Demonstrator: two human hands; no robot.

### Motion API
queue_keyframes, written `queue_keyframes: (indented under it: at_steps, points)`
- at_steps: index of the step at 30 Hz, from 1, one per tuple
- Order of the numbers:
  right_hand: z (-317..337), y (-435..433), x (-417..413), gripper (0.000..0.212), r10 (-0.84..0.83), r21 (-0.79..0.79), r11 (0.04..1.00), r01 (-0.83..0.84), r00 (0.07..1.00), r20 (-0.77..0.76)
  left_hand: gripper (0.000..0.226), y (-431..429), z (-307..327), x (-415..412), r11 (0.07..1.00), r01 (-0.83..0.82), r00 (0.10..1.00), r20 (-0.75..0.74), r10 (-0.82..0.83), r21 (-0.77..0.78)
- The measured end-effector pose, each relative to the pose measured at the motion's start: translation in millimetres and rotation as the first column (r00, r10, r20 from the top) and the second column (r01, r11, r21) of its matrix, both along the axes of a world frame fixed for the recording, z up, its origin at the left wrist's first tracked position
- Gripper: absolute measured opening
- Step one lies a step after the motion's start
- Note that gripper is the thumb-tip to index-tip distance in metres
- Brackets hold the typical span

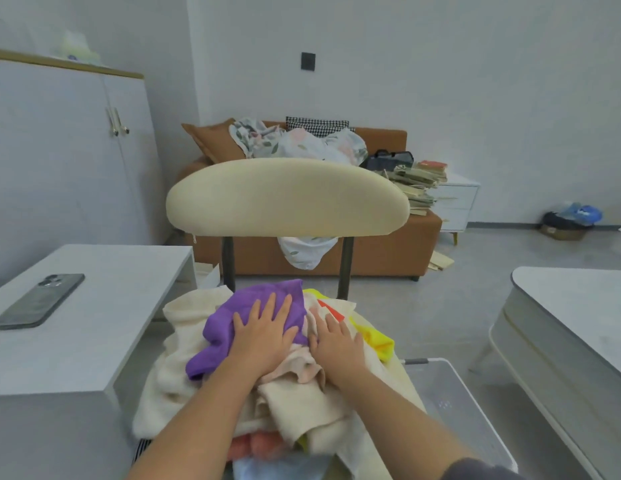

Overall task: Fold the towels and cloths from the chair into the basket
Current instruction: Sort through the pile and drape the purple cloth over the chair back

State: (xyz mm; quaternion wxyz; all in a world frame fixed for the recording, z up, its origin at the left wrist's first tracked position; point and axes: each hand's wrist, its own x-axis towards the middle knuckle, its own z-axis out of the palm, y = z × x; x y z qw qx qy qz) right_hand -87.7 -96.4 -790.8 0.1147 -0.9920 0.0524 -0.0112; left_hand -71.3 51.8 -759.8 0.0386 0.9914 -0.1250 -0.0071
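Purple cloth (220, 325) diagonal, near-left to far-right; left hand (264, 337), right hand (337, 348) flat on pile (302, 403).

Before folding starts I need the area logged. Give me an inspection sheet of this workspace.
Surface: cream padded chair, seat buried under laundry.
Job's things: purple microfibre cloth on top of the heap; cream towels beneath; yellow cloth at the right; pink towel at the near edge; pale plastic basket on the floor at the right, nothing seen inside.
Clutter: dark smartphone on the white side table, left.
Grippers: left hand flat on the purple microfibre cloth; right hand flat on the cream towels; neither grips.
Cables: nothing seen.
Surroundings: brown sofa with floral bedding and stacked books behind; white cabinet left; white oval table right.
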Motion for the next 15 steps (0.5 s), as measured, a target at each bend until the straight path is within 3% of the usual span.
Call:
queue_keyframes:
  at_steps: [3, 5, 7, 8, 12, 15]
  points:
    - [1.7, -2.7, 4.2, 0.053, 0.026, 0.003, 1.000, -0.026, 0.999, -0.023, 0.058, 0.9, -3.6, 4.8, 0.999, -0.004, 1.000, 0.001, 0.004, -0.032]
    - [8.5, -8.7, 6.0, 0.053, 0.060, 0.036, 0.998, -0.058, 0.997, -0.046, 0.053, 3.1, -2.3, 6.8, 0.976, -0.031, 0.999, -0.028, 0.025, -0.217]
    - [15.7, -13.6, 9.8, 0.052, 0.102, 0.092, 0.991, -0.096, 0.992, -0.071, 0.050, 7.4, 1.5, 7.9, 0.894, -0.092, 0.995, -0.064, 0.071, -0.439]
    - [19.4, -14.5, 9.7, 0.053, 0.113, 0.100, 0.990, -0.104, 0.990, -0.084, 0.049, 9.6, 2.6, 6.9, 0.877, -0.101, 0.995, -0.068, 0.079, -0.470]
    - [18.9, -3.5, 1.1, 0.059, 0.088, -0.015, 0.996, -0.090, 0.991, -0.101, 0.053, 7.6, -2.5, -2.7, 0.988, -0.048, 0.999, 0.000, 0.048, -0.144]
    - [15.4, 1.0, -1.1, 0.058, 0.061, -0.041, 0.997, -0.060, 0.998, 0.024, 0.056, -4.3, -0.8, -4.8, 0.995, -0.101, 0.995, 0.006, 0.101, 0.013]
